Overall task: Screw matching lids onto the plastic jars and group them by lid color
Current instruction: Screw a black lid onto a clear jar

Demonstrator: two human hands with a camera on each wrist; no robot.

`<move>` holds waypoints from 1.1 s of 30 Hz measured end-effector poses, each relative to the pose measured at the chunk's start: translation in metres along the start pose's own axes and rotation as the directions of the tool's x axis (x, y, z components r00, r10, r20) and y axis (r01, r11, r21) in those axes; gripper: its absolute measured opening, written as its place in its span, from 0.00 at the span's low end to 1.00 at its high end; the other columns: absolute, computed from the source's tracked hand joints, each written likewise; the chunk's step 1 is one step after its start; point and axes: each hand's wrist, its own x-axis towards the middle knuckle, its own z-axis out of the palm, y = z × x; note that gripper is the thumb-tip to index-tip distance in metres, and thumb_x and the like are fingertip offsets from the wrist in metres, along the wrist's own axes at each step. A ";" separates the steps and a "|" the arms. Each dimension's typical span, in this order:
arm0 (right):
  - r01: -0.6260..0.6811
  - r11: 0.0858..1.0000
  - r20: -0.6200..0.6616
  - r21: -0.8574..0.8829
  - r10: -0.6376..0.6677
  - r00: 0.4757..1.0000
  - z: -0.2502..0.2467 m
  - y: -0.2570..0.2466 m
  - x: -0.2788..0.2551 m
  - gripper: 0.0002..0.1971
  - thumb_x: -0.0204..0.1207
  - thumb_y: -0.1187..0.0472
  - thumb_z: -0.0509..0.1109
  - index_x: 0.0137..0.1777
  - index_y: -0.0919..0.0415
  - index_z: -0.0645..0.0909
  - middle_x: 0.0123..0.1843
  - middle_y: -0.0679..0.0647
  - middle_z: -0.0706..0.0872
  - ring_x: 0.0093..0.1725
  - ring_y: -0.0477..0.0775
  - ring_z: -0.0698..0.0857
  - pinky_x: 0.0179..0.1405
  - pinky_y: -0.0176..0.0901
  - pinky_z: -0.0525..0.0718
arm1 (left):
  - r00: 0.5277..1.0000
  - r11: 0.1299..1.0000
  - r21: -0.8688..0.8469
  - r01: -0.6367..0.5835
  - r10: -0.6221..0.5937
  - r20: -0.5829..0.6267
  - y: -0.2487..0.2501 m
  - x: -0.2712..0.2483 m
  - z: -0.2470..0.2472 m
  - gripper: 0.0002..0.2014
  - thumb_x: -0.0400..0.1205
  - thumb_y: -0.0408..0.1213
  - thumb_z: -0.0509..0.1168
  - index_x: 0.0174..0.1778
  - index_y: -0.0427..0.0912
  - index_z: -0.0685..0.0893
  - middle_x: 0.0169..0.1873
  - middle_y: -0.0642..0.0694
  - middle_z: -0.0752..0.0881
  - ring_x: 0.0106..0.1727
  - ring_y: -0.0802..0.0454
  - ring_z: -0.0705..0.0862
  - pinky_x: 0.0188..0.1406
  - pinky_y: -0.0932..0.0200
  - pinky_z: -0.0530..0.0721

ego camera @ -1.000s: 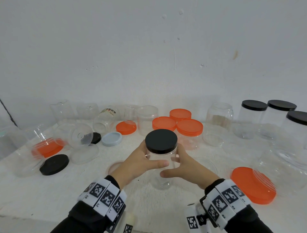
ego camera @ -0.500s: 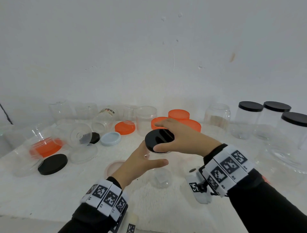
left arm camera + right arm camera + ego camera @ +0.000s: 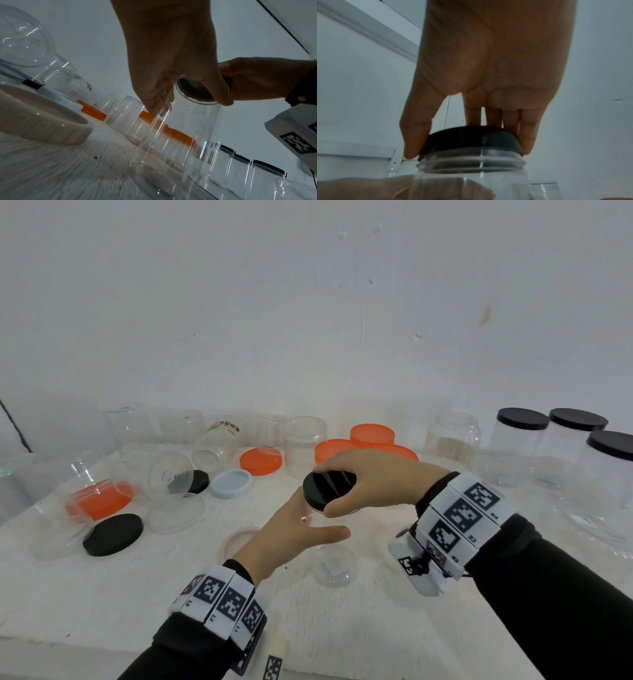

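You are working at a rough white surface [image 3: 102, 594] set against a bare, pale wall [image 3: 308, 302] marked with small dents and one brownish stain. Your left hand [image 3: 291, 537] is wrapping its fingers and thumb around a clear plastic jar [image 3: 334, 566] standing near the middle of the surface, while your right hand [image 3: 373, 479] is gripping the black lid [image 3: 329, 489] from above, thumb and fingertips curled round its rim; the right wrist view is showing the lid sitting on the jar's threaded neck.

Behind the jar, orange-lidded jars [image 3: 371, 436] are standing together close to the wall. To the jar's right, three black-lidded jars [image 3: 522, 419] are lining up along the wall. To its left, a loose black lid [image 3: 113, 534], a pale blue lid [image 3: 232, 483], an orange lid [image 3: 261, 461] and a pinkish lid [image 3: 236, 542] are lying among open clear jars, some tipped on their sides; one tipped jar [image 3: 68, 508] is holding something orange inside.
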 end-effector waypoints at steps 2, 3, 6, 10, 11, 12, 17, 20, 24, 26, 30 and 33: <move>-0.008 0.999 0.030 -0.047 0.009 1.000 -0.005 -0.002 0.002 0.20 0.67 0.48 0.77 0.60 0.47 0.82 0.51 0.46 0.85 0.51 0.46 0.84 0.48 0.46 0.85 | 1.000 1.000 -0.003 0.004 -0.004 0.001 -0.001 0.001 0.000 0.45 0.67 0.51 0.80 0.78 0.62 0.66 0.72 0.63 0.77 0.76 0.58 0.71 0.79 0.45 0.68; -0.008 0.997 0.036 -0.077 0.011 0.999 -0.007 -0.003 0.003 0.22 0.67 0.47 0.77 0.62 0.46 0.81 0.53 0.45 0.85 0.52 0.46 0.83 0.49 0.45 0.85 | 1.000 1.000 -0.003 0.005 -0.005 0.002 -0.002 0.001 0.000 0.44 0.67 0.51 0.80 0.78 0.62 0.66 0.71 0.62 0.77 0.76 0.58 0.71 0.78 0.45 0.69; -0.019 0.985 0.033 -0.173 0.025 0.999 -0.010 -0.004 0.008 0.25 0.65 0.38 0.76 0.60 0.44 0.81 0.52 0.42 0.84 0.51 0.45 0.82 0.49 0.43 0.84 | 1.000 1.000 -0.007 0.002 -0.002 0.001 -0.004 0.003 0.000 0.45 0.66 0.52 0.81 0.77 0.62 0.66 0.71 0.62 0.78 0.75 0.59 0.72 0.77 0.45 0.70; -0.084 0.928 -0.054 -0.363 0.069 0.996 -0.003 -0.006 0.014 0.29 0.63 0.26 0.69 0.53 0.46 0.81 0.42 0.42 0.82 0.41 0.42 0.79 0.33 0.40 0.74 | 1.000 1.000 0.002 0.002 -0.002 -0.021 -0.007 0.004 0.001 0.43 0.64 0.54 0.80 0.75 0.66 0.67 0.67 0.68 0.78 0.73 0.65 0.72 0.75 0.56 0.68; -0.100 0.915 -0.074 -0.391 0.077 0.994 -0.001 -0.006 0.015 0.30 0.63 0.24 0.67 0.52 0.48 0.80 0.42 0.43 0.81 0.40 0.42 0.79 0.31 0.40 0.72 | 1.000 1.000 0.007 0.005 -0.005 -0.027 -0.007 0.004 0.001 0.43 0.64 0.54 0.80 0.74 0.68 0.67 0.66 0.70 0.79 0.71 0.68 0.73 0.73 0.59 0.68; -0.113 0.910 -0.079 -0.400 0.088 0.993 0.000 -0.006 0.016 0.32 0.63 0.24 0.67 0.53 0.50 0.80 0.43 0.45 0.82 0.40 0.44 0.79 0.31 0.40 0.71 | 0.999 1.000 0.012 0.010 -0.010 -0.031 -0.007 0.004 0.001 0.42 0.65 0.54 0.80 0.74 0.68 0.68 0.65 0.70 0.79 0.70 0.70 0.73 0.73 0.60 0.68; -0.097 0.951 0.118 -0.294 0.136 0.984 -0.013 -0.007 0.016 0.40 0.66 0.34 0.74 0.77 0.46 0.67 0.68 0.43 0.74 0.67 0.48 0.74 0.56 0.43 0.76 | 1.000 0.999 0.039 0.020 -0.019 -0.022 -0.006 0.004 0.001 0.45 0.65 0.54 0.80 0.77 0.62 0.66 0.69 0.63 0.78 0.74 0.59 0.72 0.76 0.49 0.70; -0.075 0.970 0.149 -0.233 0.112 0.983 -0.016 -0.009 0.014 0.37 0.67 0.39 0.77 0.76 0.45 0.71 0.69 0.43 0.76 0.68 0.49 0.75 0.64 0.47 0.78 | 0.999 0.999 0.024 0.023 -0.022 -0.026 -0.006 0.005 0.001 0.45 0.65 0.53 0.80 0.77 0.60 0.66 0.70 0.61 0.78 0.74 0.58 0.73 0.77 0.46 0.71; -0.080 0.965 0.062 -0.248 0.098 0.993 -0.010 -0.010 0.015 0.25 0.65 0.32 0.74 0.52 0.50 0.79 0.48 0.44 0.81 0.48 0.48 0.82 0.42 0.40 0.80 | 1.000 1.000 0.011 0.017 -0.017 -0.026 -0.008 0.005 0.001 0.43 0.67 0.52 0.80 0.76 0.64 0.66 0.69 0.64 0.77 0.74 0.61 0.72 0.72 0.57 0.71; -0.108 0.936 -0.013 -0.336 0.110 0.994 -0.002 -0.012 0.015 0.30 0.66 0.28 0.69 0.53 0.53 0.80 0.48 0.48 0.81 0.45 0.48 0.81 0.39 0.40 0.79 | 0.999 1.000 0.003 0.022 -0.021 -0.037 -0.009 0.005 0.001 0.41 0.67 0.52 0.81 0.74 0.65 0.68 0.67 0.67 0.77 0.72 0.63 0.72 0.64 0.65 0.70; -0.119 0.938 0.003 -0.326 0.127 0.992 0.000 -0.013 0.014 0.33 0.69 0.30 0.68 0.64 0.54 0.78 0.56 0.50 0.79 0.55 0.52 0.81 0.53 0.45 0.82 | 0.999 1.000 0.007 0.019 -0.019 -0.028 -0.008 0.004 0.001 0.39 0.67 0.51 0.81 0.72 0.68 0.69 0.66 0.68 0.77 0.69 0.67 0.73 0.61 0.68 0.71; -0.056 0.973 0.132 -0.225 0.088 0.987 -0.009 -0.014 0.009 0.31 0.70 0.42 0.75 0.71 0.51 0.75 0.62 0.50 0.79 0.60 0.52 0.79 0.57 0.46 0.81 | 1.000 1.000 0.016 0.002 -0.001 -0.018 -0.006 0.004 0.000 0.44 0.64 0.55 0.80 0.75 0.64 0.67 0.68 0.65 0.78 0.72 0.62 0.74 0.73 0.53 0.73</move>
